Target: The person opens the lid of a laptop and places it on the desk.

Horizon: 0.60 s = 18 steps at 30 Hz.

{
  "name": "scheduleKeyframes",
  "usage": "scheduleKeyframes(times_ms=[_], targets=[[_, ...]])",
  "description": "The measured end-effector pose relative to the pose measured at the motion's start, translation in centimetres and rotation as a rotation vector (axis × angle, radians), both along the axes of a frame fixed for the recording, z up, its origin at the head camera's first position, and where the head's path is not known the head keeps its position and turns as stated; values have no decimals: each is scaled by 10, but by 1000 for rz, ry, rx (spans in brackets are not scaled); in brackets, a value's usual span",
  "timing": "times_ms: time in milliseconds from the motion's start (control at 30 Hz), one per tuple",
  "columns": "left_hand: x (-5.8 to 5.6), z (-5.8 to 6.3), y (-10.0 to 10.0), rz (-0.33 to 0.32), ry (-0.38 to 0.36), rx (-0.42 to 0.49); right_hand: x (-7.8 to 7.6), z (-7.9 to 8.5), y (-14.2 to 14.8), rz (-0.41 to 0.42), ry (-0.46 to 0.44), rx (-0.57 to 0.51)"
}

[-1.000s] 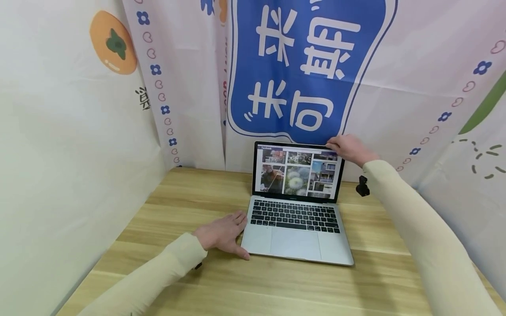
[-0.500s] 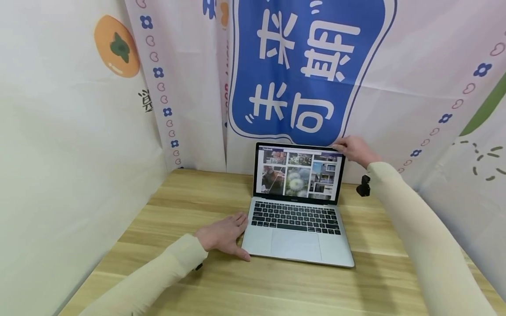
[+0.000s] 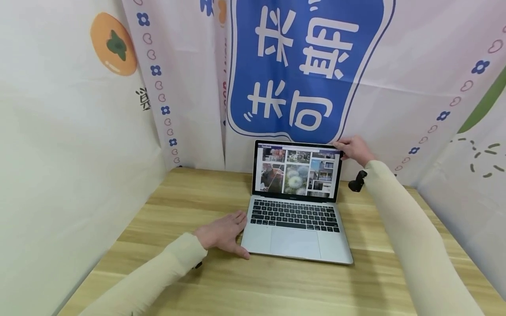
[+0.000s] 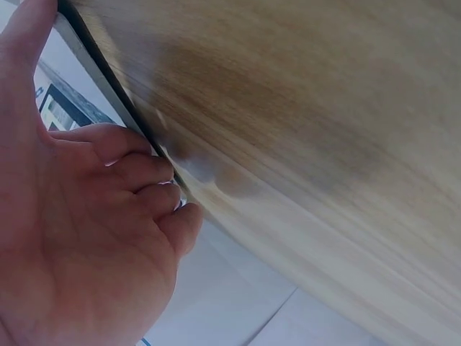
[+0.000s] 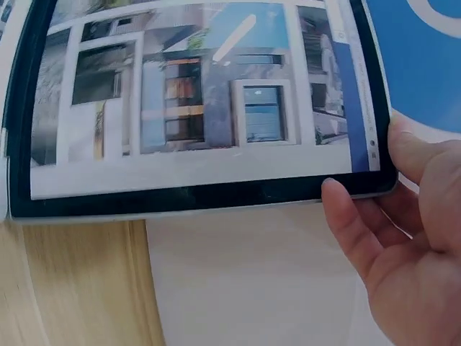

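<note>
On the table stands a silver laptop (image 3: 296, 245), its screen (image 3: 294, 173) raised and showing a page of photo tiles. The left hand (image 3: 223, 232) rests at the base's left side, thumb by the front corner and fingers along the edge. In the left wrist view that hand (image 4: 101, 231) appears palm-on, its fingertips right at the laptop's edge. The right hand (image 3: 353, 148) holds the screen's upper right corner. Seen from the right wrist, the hand's (image 5: 410, 231) thumb and fingers bend around that corner of the dark screen frame (image 5: 252, 191).
The light wooden table (image 3: 189, 285) runs back to a hanging white cloth (image 3: 197, 109) with a large blue printed panel (image 3: 304, 66). That cloth is close behind the screen. White side walls (image 3: 71, 166) flank the table. A small black device (image 3: 357, 181) sits at the right wrist.
The right hand has shifted slightly right along the screen's top edge to its corner. The left hand and the laptop base stay where they were.
</note>
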<state>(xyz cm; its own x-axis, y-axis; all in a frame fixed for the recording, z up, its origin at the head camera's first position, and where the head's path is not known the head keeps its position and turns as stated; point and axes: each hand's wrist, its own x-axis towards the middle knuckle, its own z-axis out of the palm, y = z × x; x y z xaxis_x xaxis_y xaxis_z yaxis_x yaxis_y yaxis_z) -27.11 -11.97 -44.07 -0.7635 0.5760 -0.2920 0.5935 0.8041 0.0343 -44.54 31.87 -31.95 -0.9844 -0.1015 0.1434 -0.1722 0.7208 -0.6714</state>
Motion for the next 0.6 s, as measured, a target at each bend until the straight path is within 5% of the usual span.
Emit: scheduleKeyframes(times_ms=[300, 600], targets=[[0, 1, 0, -10, 10, -16, 3, -7, 4, -24, -15, -173], [0, 1, 0, 5, 1, 2, 7, -3, 2, -31, -6, -126]])
